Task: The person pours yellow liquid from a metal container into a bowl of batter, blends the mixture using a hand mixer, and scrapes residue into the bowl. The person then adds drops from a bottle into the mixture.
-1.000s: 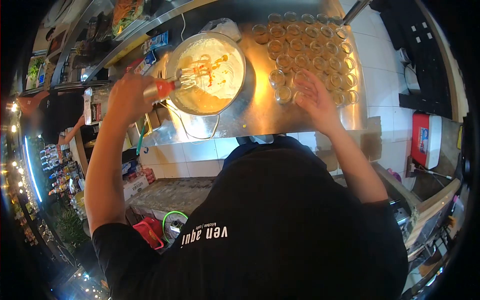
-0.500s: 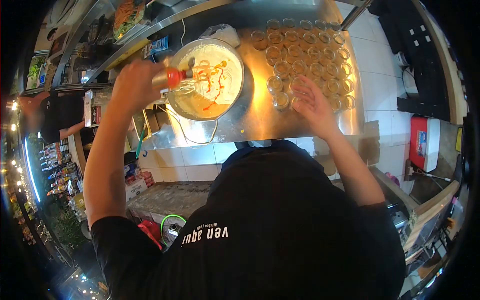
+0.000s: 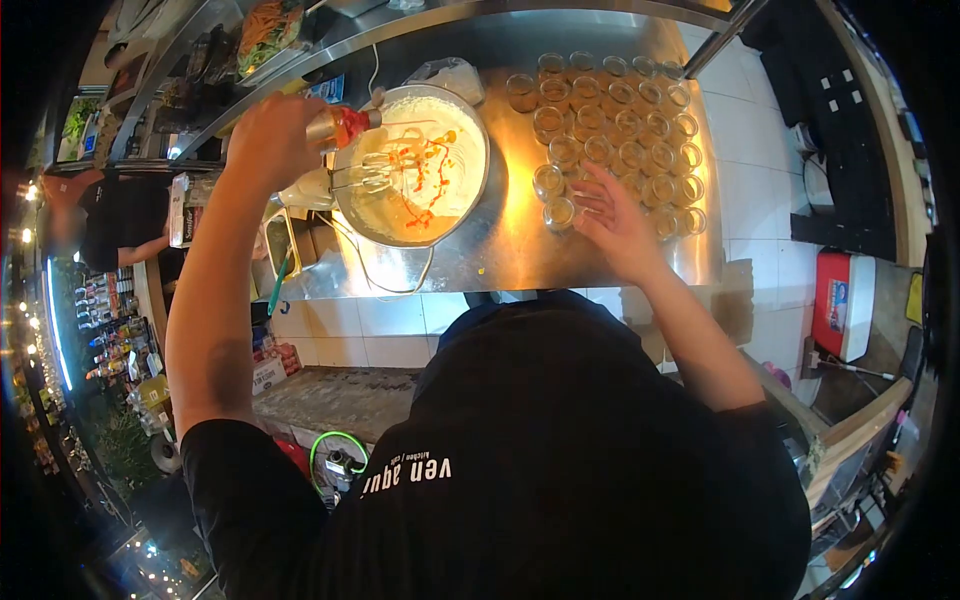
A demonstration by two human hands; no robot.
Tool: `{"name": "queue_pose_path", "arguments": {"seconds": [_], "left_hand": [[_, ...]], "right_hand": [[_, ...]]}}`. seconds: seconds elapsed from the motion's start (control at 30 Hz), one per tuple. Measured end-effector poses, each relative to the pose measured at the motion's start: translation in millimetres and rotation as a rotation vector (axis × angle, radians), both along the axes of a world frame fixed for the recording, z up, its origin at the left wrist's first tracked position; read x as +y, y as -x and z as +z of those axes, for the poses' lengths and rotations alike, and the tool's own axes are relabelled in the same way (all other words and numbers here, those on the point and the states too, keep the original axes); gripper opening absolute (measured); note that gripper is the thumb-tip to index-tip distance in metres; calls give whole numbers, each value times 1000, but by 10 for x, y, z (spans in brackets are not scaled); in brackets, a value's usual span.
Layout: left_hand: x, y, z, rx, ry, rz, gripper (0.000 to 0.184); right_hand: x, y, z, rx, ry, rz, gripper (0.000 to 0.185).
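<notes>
My left hand (image 3: pixel 272 145) grips a small bottle (image 3: pixel 345 127) with red on it, tipped sideways above the left rim of a large metal bowl (image 3: pixel 484 165). Pale cream (image 3: pixel 455 190) fills the bowl, with orange-red streaks (image 3: pixel 428 180) across its surface. The beaters of an electric hand mixer (image 3: pixel 315 190) lean over the bowl's left side, partly below my left arm. My right hand (image 3: pixel 615 225) hovers at the near edge of a group of glass jars (image 3: pixel 627 125), fingers apart and slightly bent, holding nothing. Whether it touches a jar is unclear.
The jars stand in rows on the right of the steel table (image 3: pixel 510 250). Behind the bowl lies a clear plastic bag (image 3: pixel 450 75). A white cord (image 3: pixel 400 290) loops near the front edge. Another person (image 3: pixel 125 220) stands at the far left. Metal shelving runs along the back.
The bottle stays tilted over the bowl, and the red-orange streaks have spread over more cream. The view has shifted slightly; my right hand remains beside the jars.
</notes>
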State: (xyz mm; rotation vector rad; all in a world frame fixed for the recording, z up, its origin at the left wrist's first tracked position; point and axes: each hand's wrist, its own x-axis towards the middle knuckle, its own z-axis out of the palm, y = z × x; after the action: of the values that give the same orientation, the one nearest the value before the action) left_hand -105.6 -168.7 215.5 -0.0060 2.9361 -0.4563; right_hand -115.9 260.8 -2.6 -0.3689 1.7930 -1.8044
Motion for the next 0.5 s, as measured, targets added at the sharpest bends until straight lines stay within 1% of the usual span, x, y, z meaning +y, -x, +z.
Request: {"name": "queue_pose_path", "arguments": {"seconds": [0.03,0.1,0.2,0.27,0.33,0.43,0.47,0.5], "left_hand": [[10,-29,5,3,0,1,57],[59,-159,33,-28,-75,6,49],[85,-333,83,-8,-65,-31,48],[60,-354,127,7,-31,14,50],[98,-357,218,-7,-27,98,58],[98,-310,191,15,-38,40,55],[59,-293,171,19,-33,48,55],[-1,-276,134,87,-37,79,56]], "right_hand": [[7,16,27,3,0,1,80],[36,26,95,-21,1,7,79],[88,13,-12,-47,7,-15,79],[117,11,-91,-49,12,-10,79],[138,15,-128,-51,15,-5,79],[131,52,-122,-36,-8,17,78],[122,71,-111,-24,-20,28,78],[118,83,-102,-14,-33,37,78]]}}
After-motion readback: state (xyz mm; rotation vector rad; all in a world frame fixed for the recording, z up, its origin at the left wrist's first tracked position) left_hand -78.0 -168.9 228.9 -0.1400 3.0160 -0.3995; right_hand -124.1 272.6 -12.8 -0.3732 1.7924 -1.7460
